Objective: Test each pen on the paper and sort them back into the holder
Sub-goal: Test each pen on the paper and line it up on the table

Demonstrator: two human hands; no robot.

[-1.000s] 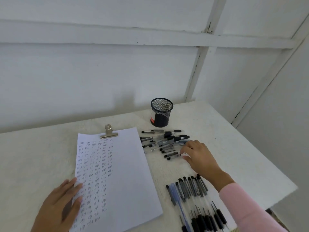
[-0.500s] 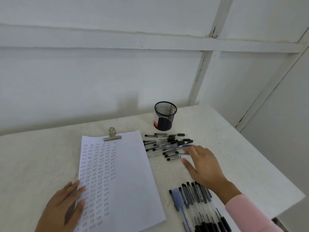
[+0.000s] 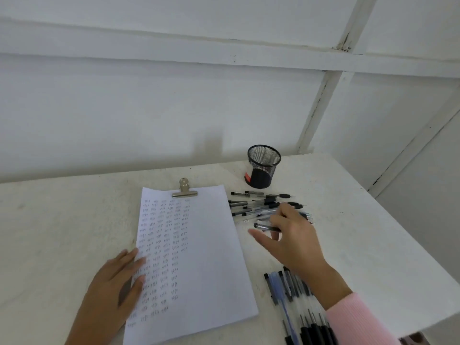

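Two hands at work: the right hand (image 3: 295, 241) pinches a pen (image 3: 265, 227) by the pile (image 3: 251, 208); the left hand (image 3: 113, 282) lies flat on the paper (image 3: 211, 257).

A black mesh holder (image 3: 263, 168) stands upright. Clear, black-capped pens (image 3: 251, 209) lie heaped just in front of it. Beside them, the paper (image 3: 206, 257) lies flat, covered in scribbles.

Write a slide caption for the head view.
Right hand holds a pen by the pile; left hand presses the paper.
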